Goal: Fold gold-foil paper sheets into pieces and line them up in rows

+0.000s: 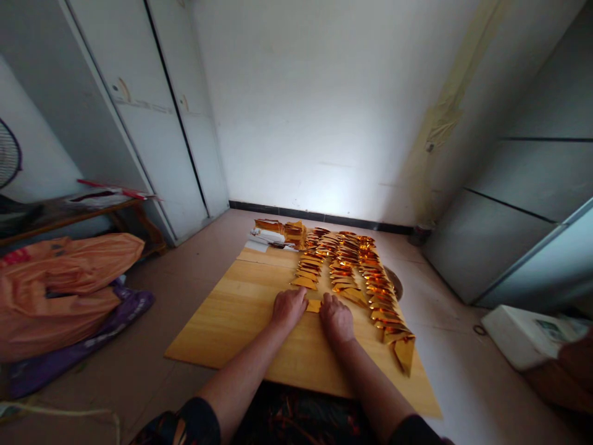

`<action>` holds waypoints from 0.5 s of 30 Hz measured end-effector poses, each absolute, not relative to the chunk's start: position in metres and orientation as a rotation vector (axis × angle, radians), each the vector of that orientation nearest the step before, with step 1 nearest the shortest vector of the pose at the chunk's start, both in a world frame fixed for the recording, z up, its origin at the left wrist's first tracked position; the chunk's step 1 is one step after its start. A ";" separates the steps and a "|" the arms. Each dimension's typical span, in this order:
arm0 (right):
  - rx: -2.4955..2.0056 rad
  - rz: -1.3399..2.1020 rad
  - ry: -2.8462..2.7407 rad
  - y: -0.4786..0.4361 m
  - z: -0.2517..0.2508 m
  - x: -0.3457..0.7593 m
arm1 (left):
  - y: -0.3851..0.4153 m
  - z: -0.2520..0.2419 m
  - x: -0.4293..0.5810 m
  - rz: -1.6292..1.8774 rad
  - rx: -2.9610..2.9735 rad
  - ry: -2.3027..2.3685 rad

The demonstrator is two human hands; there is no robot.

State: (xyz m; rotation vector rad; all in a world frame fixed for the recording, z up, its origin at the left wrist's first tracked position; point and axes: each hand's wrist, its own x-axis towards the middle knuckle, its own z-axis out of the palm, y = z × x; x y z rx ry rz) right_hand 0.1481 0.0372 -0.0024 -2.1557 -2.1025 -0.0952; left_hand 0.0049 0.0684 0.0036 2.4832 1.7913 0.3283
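On the wooden board, a small folded piece of gold foil paper lies between my two hands. My left hand is closed at its left end, thumb side toward it. At the opposite end my right hand is closed with curled fingers. The fingertips are partly hidden, so the exact grip is not plain. Beyond the hands, several rows of folded gold paper pieces overlap one another. The right-hand row runs down the board's right side, ending in a pointed piece.
Stacked brown and white paper sheets sit at the board's far left corner. A round object shows past the right edge. Orange bags lie left on the floor, beneath a low wooden bench. A white box stands right.
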 end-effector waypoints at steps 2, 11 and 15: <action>-2.145 -0.104 -2.095 0.036 -0.002 0.148 | 0.067 0.004 0.005 0.325 2.494 1.805; -2.042 -0.015 -2.038 0.032 -0.002 0.157 | 0.063 0.010 0.004 0.414 2.587 1.834; -2.015 0.066 -2.001 0.029 0.003 0.161 | 0.065 0.009 0.005 0.380 2.587 1.788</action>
